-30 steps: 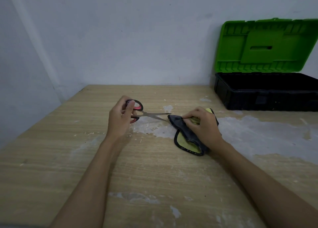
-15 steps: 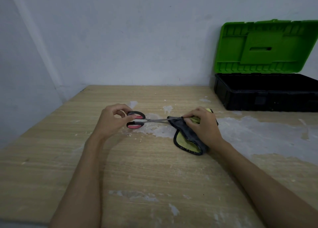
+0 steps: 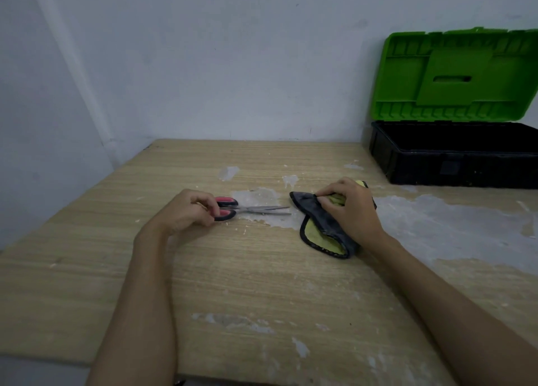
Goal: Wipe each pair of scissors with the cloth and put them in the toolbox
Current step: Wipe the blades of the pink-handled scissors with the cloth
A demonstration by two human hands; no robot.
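Observation:
One pair of scissors (image 3: 256, 209) with red and black handles lies flat on the wooden table (image 3: 233, 283), blades pointing right and slightly parted. My left hand (image 3: 186, 212) holds the handles, fingers curled round them. The blade tips stop just short of a folded grey and yellow cloth (image 3: 323, 228). My right hand (image 3: 349, 208) grips that cloth and presses it onto the table. At the back right stands the toolbox (image 3: 454, 164), black body with its green lid up; I cannot see what lies inside.
A white wall rises behind the table and another closes in on the left. Pale patches of worn surface spread across the table's middle and right. The table's near edge runs along the bottom of the view.
My left hand has pulled the scissors leftward out of the cloth and lowered them flat onto the table. My right hand and the cloth have stayed in place.

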